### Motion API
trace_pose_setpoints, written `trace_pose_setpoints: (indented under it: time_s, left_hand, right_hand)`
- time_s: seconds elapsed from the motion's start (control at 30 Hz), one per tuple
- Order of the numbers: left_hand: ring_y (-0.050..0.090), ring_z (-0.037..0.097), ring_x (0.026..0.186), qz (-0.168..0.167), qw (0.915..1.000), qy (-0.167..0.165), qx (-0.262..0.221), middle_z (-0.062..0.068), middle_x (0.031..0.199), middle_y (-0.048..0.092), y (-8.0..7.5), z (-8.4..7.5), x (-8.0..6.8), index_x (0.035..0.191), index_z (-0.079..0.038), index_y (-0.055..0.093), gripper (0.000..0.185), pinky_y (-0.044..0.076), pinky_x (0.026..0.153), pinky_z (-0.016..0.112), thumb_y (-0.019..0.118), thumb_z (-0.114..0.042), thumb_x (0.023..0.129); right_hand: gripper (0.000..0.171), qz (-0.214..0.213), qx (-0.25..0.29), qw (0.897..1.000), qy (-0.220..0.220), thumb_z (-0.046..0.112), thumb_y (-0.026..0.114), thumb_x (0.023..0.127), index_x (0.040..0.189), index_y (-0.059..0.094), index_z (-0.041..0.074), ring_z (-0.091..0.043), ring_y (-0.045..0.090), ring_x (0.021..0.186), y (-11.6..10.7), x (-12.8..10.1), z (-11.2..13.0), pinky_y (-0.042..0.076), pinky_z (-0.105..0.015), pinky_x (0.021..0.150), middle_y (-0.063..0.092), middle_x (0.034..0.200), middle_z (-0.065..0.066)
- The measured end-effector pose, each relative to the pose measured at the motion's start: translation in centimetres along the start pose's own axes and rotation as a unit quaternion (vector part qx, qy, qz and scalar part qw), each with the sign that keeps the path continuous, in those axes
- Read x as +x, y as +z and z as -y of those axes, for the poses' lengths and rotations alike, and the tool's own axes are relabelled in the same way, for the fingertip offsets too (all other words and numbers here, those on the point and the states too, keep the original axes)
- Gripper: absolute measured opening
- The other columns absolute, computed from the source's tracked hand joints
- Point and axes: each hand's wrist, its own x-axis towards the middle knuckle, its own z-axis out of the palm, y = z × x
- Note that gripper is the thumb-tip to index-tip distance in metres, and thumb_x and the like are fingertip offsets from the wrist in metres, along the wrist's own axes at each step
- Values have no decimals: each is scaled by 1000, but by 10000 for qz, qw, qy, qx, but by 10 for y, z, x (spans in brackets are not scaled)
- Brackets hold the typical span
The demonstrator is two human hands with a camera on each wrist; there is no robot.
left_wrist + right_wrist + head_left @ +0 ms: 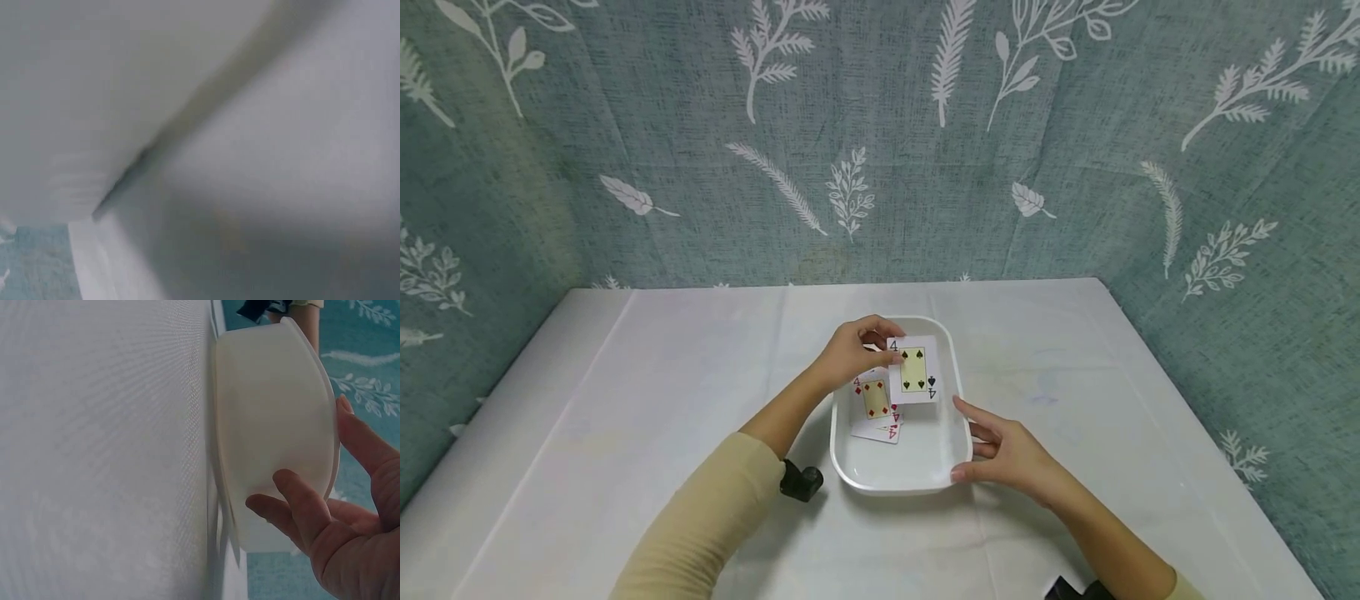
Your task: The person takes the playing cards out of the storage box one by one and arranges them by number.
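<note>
Cards sit in a white tray [857, 475] at the middle of our table [625, 375], which is covered in a pale cloth. Our left hand [850, 354] reaches over the tray from the left and pinches the four of spades [913, 369] by its upper left corner between thumb and fingertips, holding it face up just above the tray's far half. Below and to the left of it, the four of diamonds [874, 398] lies face up in the tray, on top of another red card [883, 431] whose corner peeks out underneath; we cannot tell that lower card's suit.

Our right hand [1007, 454] rests against the tray's near right corner, fingers loosely spread, thumb along the rim and fingertips touching the outer wall. The right wrist view shows this from the side: fingers [294, 506] lie against the smooth white wall of the tray [269, 425] without curling round it, so the hand steadies rather than grips.

The left wrist view is blurred, showing only pale surfaces and a strip of teal cloth at its lower left corner; we can read nothing of the grip there.

A small black device [801, 481] sits at our left wrist, beside the tray's near left corner. Behind the table hangs a teal curtain [662, 125] printed with white leaves.
</note>
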Motion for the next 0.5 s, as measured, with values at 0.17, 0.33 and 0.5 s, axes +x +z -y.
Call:
trace_pose_setpoints:
  time_s: [0.17, 0.33, 0.5]
  left_hand:
    - [60, 15, 86, -111, 9999, -37, -72, 8, 105, 64, -8, 0, -1, 115, -7, 63, 35, 52, 74, 29, 74, -12, 82]
    - [58, 16, 85, -245, 9995, -105, -196, 7, 104, 62, -20, -3, -3, 117, -7, 62, 37, 54, 76, 32, 74, -11, 82]
    - [59, 19, 86, -277, 9992, -150, -236, 7, 95, 64, -33, -9, -4, 116, -5, 63, 35, 52, 82, 44, 73, -12, 83]
  right_hand:
    - [99, -38, -8, 10000, 1, 11, 84, 70, 149, 25, 4, -39, 53, 119, -1, 0, -2, 53, -33, 84, 43, 137, -31]
    - [99, -39, -40, 10000, -28, 11, 83, 70, 149, 25, 4, -38, 54, 118, -2, 0, -2, 53, -33, 83, 43, 137, -31]
    - [99, -30, -31, 10000, 6, 13, 84, 70, 149, 25, 6, -38, 54, 119, -2, 1, -2, 53, -33, 83, 43, 138, -30]
